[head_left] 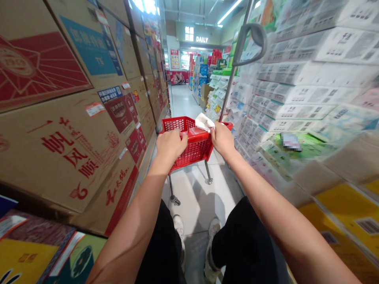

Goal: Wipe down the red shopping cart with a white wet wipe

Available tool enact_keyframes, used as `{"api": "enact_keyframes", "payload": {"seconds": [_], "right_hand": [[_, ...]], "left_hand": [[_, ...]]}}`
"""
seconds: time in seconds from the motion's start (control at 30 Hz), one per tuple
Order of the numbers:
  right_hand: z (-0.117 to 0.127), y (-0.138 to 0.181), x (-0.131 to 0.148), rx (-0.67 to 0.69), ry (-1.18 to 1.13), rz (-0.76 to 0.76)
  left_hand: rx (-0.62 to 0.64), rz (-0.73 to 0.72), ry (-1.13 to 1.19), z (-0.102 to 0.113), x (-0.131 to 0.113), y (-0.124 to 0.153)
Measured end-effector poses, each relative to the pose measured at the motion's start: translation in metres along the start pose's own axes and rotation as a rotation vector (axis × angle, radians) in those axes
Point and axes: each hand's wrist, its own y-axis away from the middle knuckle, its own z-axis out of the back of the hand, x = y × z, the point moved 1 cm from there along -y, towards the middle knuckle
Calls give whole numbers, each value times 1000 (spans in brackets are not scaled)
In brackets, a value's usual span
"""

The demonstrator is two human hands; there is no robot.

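A small red plastic shopping cart (192,152) stands in front of me on grey legs with casters. My left hand (171,145) is closed over the left part of its handle (199,137). My right hand (222,138) is closed at the right end of the same handle. A crumpled white piece of paper or tissue (204,122) sticks out by the right hand's thumb and fingers, above the handle. The inside of the cart is mostly hidden by its front wall and my hands.
Stacked cardboard boxes (59,157) line the left side closely. To the right rise piles of white paper packs (299,92), with yellow packages (346,221) lower down. A grey pole with a loop handle (251,43) stands right of the cart. The tiled aisle (185,98) runs ahead.
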Motion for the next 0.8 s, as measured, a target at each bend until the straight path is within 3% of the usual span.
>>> {"api": "enact_keyframes", "payload": {"seconds": [0.1, 0.23, 0.37, 0.5, 0.6, 0.7, 0.8], "right_hand": [[1, 3, 18, -9, 60, 8], [5, 8, 38, -17, 80, 17], [7, 13, 51, -45, 36, 25], [8, 4, 48, -49, -138, -11], [14, -13, 42, -169, -353, -58], [22, -26, 49, -266, -409, -14], [24, -22, 71, -97, -355, 177]], "left_hand": [[4, 29, -2, 6, -5, -14], [-93, -60, 22, 2, -9, -22], [-2, -37, -52, -9, 0, -21], [92, -27, -106, -10, 12, -19], [101, -31, -118, -6, 13, -19], [93, -30, -109, -6, 8, -18], [122, -38, -89, -10, -2, -17]]}}
